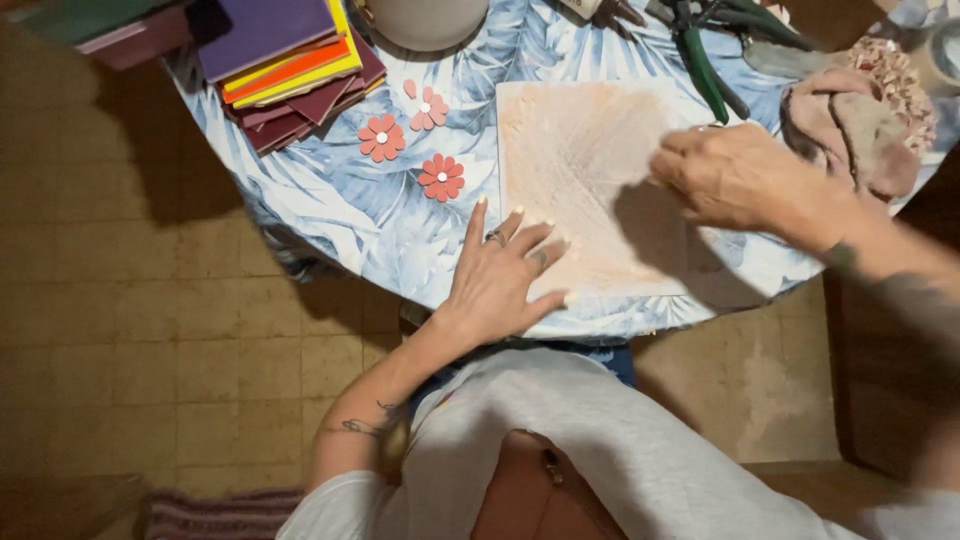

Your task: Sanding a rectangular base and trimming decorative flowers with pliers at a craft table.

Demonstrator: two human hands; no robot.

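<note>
No packages, labels, signs or screens in view on the table or around it

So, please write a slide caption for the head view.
Left hand steadies a pale sheet; right hand rubs it.

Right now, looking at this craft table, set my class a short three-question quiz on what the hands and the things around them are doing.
1. True or false: the left hand lies flat on the pale sheet.
2. How many whole red paper flowers lie on the tablecloth?
A. one B. three C. five
3. Fill in: the stack of coloured sheets sits at the table's far ____ side.

Key: 1 true. 2 B. 3 left. The right hand presses on the sheet's right part; green pliers lie beyond it.
</note>
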